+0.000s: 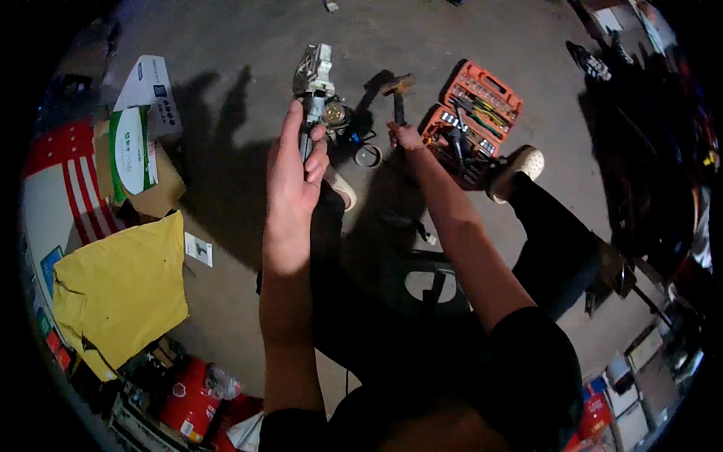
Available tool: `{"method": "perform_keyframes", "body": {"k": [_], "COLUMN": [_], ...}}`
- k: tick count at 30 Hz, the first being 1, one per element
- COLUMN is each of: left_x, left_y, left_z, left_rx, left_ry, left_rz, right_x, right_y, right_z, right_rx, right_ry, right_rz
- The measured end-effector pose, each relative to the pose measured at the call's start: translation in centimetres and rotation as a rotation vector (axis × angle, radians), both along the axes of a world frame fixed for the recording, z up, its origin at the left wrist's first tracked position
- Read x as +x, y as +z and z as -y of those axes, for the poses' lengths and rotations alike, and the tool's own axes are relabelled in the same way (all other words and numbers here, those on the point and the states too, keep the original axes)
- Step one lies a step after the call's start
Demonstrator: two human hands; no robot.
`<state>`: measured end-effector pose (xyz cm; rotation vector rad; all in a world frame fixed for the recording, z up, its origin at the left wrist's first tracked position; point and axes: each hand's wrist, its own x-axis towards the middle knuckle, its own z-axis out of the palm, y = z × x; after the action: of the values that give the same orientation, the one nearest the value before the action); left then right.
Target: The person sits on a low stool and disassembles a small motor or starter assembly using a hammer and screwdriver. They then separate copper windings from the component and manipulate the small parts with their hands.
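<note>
My left hand is wrapped around the dark lower shaft of a silver-grey metal machine part. Its blocky cast end points away from me; the exact kind of part is unclear. Off to the right, my right hand grips a hammer by its dark handle, the rusty head at the far end. The hammer is apart from the metal part. Between my hands on the floor lie a round brass-coloured component with dark pieces around it and a pale ring.
An orange tool case lies open by my right shoe, holding sockets and pliers. Cardboard boxes and a yellow sheet line the left. Below my right forearm is a dark object with a pale oval. Dark clutter fills the right.
</note>
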<state>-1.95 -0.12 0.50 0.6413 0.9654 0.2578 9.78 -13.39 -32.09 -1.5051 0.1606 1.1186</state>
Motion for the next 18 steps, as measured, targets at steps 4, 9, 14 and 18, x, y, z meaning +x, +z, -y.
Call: {"method": "perform_keyframes", "body": {"k": [4, 9, 14, 18], "left_x": [-0.3, -0.3, 0.9, 1.4], "left_y": [-0.7, -0.6, -0.7, 0.0], "left_z": [-1.1, -1.3, -0.5, 1.8], "left_rx": [-0.007, -0.051, -0.092, 0.107], "left_ry": [0.027, -0.016, -0.105, -0.090], "left_rz": [0.028, 0.094, 0.150, 0.084], "right_x": [-0.5, -3.7, -5.6, -3.4], "right_y": [-4.9, -8.0, -7.1, 6.6], "right_z": [-2.0, 0.8, 5.4, 3.5], "right_rx": [0.082, -0.409, -0.454, -0.202], "right_ry": [-0.126, 0.349, 0.513, 0.480], "right_rz": [-0.111, 0.303, 0.774, 0.715]}}
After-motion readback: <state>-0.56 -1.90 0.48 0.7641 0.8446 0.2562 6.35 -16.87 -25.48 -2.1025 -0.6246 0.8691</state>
